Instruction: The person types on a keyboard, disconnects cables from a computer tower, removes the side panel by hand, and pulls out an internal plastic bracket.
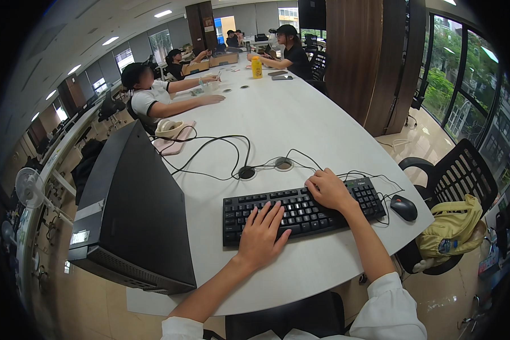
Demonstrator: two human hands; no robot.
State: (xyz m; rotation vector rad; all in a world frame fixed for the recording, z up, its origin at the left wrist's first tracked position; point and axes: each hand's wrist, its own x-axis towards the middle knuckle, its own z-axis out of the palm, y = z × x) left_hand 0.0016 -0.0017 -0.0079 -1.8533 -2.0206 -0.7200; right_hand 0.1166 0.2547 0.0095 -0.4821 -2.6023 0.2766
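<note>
A black full-size keyboard [297, 218] lies on the white table in front of me. My left hand [260, 232] rests on its left half, palm down, with the fingers stretched out and apart over the keys. Over the far edge of the keyboard, right of its middle, my right hand [330, 190] is closed, its fingers bent around that edge and the fingertips mostly hidden. Thin black cables [300, 156] run beside the right hand to round holes in the tabletop. A black mouse [403, 208] sits just right of the keyboard.
A black computer tower [139, 226] stands at the left table edge. Beyond it lie a pink pouch [178, 141] and a cream headband-like item [169, 128]. A yellow bottle [256, 67] stands farther off. Other people sit along the table. A chair bearing a yellow bag [450, 226] is at right.
</note>
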